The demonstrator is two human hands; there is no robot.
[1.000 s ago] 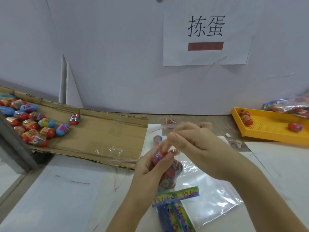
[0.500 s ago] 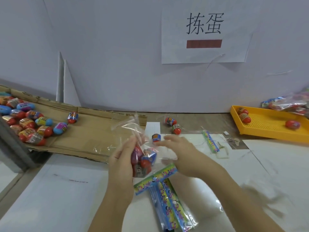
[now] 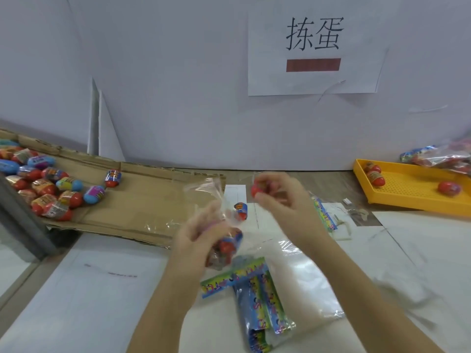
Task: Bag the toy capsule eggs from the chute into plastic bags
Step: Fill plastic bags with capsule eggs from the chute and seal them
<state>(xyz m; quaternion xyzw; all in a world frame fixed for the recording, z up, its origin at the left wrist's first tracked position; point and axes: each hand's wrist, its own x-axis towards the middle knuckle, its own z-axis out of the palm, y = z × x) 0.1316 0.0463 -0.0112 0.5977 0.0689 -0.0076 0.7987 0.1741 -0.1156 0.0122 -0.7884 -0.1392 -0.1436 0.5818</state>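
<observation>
- Near the middle of the white table (image 3: 89, 301), the left hand (image 3: 198, 240) holds a clear bag (image 3: 206, 192). Its fingers are curled round the bag. This part of the picture is blurry.
- Inside the bag, low down by the palm, sit a few bagged eggs (image 3: 226, 247).
- Up and to the right, the right hand (image 3: 283, 202) pinches a red egg (image 3: 255, 191) in its fingertips. The egg is up off the table, near the top of the bag.
- One lone egg (image 3: 240, 211) lies on the table between the two hands.
- On the left, a pile of eggs (image 3: 43, 184) rests on the cardboard chute (image 3: 147, 202).
- Under the arms lie flat empty bags (image 3: 303, 271) and bright paper strips (image 3: 260, 299).
- Far to the right, a yellow tray (image 3: 413, 197) holds three tray eggs (image 3: 449, 188). Some full bags (image 3: 443, 156) lie at its back edge.
- A paper sign (image 3: 313, 47) hangs on the wall.
</observation>
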